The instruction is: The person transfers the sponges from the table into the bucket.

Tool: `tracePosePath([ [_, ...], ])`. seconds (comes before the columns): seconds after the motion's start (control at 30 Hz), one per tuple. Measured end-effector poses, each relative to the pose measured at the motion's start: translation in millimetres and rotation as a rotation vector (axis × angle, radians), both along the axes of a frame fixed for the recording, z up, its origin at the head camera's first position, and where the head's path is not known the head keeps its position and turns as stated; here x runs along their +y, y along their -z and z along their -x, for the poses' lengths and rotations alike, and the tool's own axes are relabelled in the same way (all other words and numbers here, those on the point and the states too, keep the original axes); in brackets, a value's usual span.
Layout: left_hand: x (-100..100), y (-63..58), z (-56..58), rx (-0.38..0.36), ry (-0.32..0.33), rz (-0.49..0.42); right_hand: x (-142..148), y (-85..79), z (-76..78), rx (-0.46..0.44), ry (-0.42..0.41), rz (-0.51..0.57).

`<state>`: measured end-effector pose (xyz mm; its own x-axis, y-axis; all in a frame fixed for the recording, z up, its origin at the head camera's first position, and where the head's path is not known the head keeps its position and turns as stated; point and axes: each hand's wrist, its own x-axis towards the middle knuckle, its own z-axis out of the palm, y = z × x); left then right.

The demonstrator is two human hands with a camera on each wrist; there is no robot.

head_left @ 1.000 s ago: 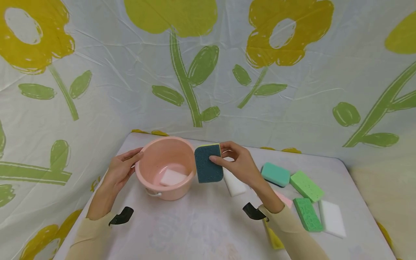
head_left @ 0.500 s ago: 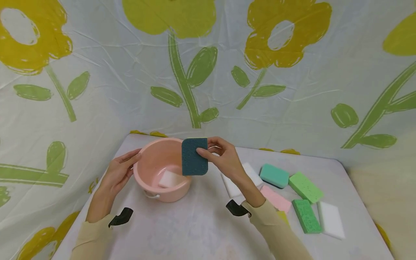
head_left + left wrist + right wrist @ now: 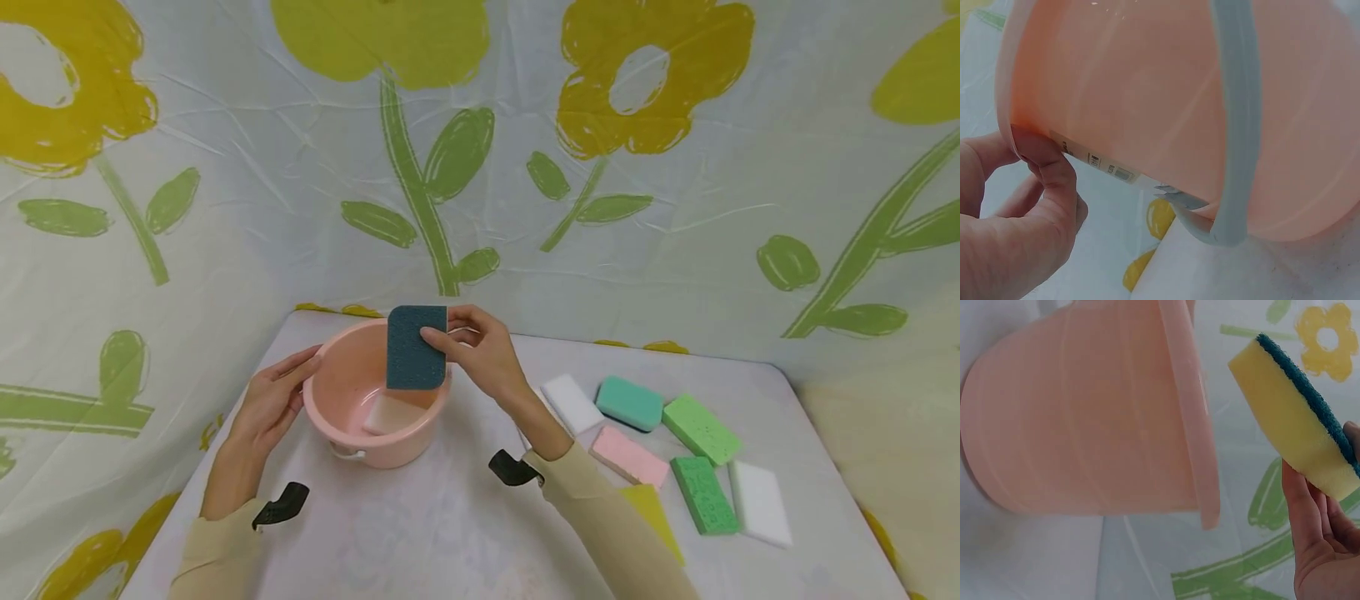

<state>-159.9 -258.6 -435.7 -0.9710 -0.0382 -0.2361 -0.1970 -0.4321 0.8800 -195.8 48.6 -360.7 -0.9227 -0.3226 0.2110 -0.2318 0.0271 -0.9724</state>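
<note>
My left hand [image 3: 272, 402] grips the rim of a pink bucket [image 3: 390, 450] at its left side, thumb over the edge and fingers against the outer wall. In the left wrist view the bucket's pale handle [image 3: 1238, 119] hangs down across its side, and a label [image 3: 1094, 159] shows near my fingers. My right hand [image 3: 483, 350] pinches a scouring sponge [image 3: 416, 350] between thumb and fingers, above the bucket's right part. Its dark teal scrubbing face is toward me; the right wrist view shows the yellow foam [image 3: 1291, 419] behind. Inside the bucket lies a white sponge [image 3: 393, 414], partly hidden.
To the right lie a white sponge [image 3: 572, 403], a teal sponge [image 3: 630, 402], a light green one [image 3: 701, 429], a pink one [image 3: 630, 455], a darker green one [image 3: 705, 495], another white one [image 3: 761, 503] and a yellow one [image 3: 654, 518]. Flowered cloth [image 3: 300, 167] walls the table.
My right hand has carried the scouring sponge leftward and slightly up, from beside the bucket to over its opening. The left hand keeps its grip on the rim.
</note>
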Motion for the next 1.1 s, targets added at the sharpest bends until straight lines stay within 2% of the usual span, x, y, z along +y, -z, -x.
tracePosePath([
  [0.17,2,0.6,-0.1,0.003,-0.013,-0.004,-14,19.6,14.6,0.033,-0.008,-0.098],
  [0.37,4,-0.7,-0.6,-0.045,-0.019,0.017,-31,32.1,22.8,0.091,-0.014,-0.215],
  [0.5,5,-1.3,-0.4,-0.04,-0.018,0.014,-40,39.0,26.2,0.153,-0.047,-0.291],
  [0.83,5,-3.8,-2.9,-0.021,-0.003,0.006,-64,43.1,23.3,0.395,-0.207,-0.594],
  [0.9,5,-4.1,-3.2,-0.023,0.0,0.011,-67,45.5,22.0,0.441,-0.221,-0.682],
  [0.97,5,-4.2,-3.9,-0.028,0.0,0.023,-70,47.6,20.4,0.475,-0.237,-0.784],
  [1.1,5,-3.6,-5.6,-0.04,-0.003,0.05,-72,49.5,17.6,0.477,-0.257,-0.984],
])
